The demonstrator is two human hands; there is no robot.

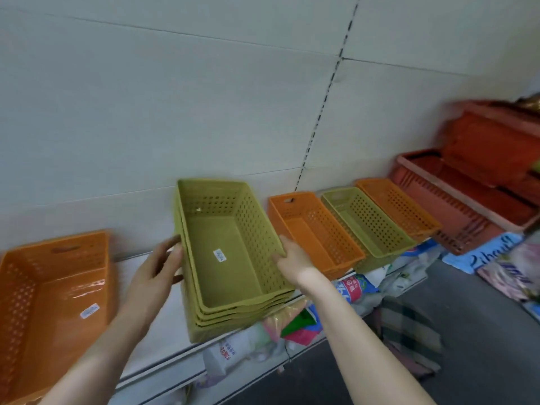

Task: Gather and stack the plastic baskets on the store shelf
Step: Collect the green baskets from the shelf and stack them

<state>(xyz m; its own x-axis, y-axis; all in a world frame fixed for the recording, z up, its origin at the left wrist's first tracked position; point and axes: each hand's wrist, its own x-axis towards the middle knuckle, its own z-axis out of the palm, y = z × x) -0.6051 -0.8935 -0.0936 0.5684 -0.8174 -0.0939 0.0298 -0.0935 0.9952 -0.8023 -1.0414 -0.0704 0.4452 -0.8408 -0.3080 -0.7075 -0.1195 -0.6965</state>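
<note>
Green plastic baskets, nested into one stack (233, 258), sit on the white shelf (163, 340), the stack's near end hanging over the shelf's front edge. My hands are apart with the stack clamped between them: my left hand (157, 273) presses its left wall, fingers spread, and my right hand (292, 258) grips the right rim. A white sticker (219, 255) lies on the top basket's floor. At the shelf's left end stands a wide orange basket (55, 293). Right of the stack, side by side along the front edge, come an orange basket (312, 232), a green basket (365, 226), another orange one (400, 209), then red crates (473, 200)
</note>
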